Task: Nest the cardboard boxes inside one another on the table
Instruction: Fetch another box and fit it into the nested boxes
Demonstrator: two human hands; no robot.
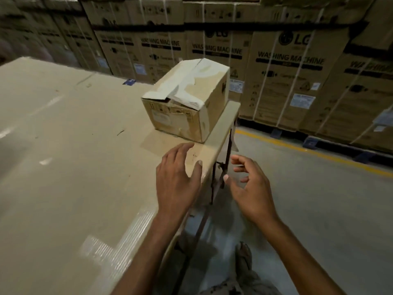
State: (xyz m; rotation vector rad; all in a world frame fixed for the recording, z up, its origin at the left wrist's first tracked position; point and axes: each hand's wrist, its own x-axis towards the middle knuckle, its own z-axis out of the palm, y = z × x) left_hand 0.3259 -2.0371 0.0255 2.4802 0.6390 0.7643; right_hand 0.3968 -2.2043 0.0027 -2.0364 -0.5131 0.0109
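One worn cardboard box stands on the table near its far right corner, its top flaps folded down with torn white patches. My left hand hovers over the table's right edge just short of the box, fingers spread and holding nothing. My right hand is beyond the table edge, over the floor, fingers loosely curved and empty. Neither hand touches the box. No other loose box shows on the table.
The table top is covered in taped cardboard sheets, on a metal frame. A wall of stacked washing machine cartons runs along the back and right. A yellow floor line crosses the grey concrete floor.
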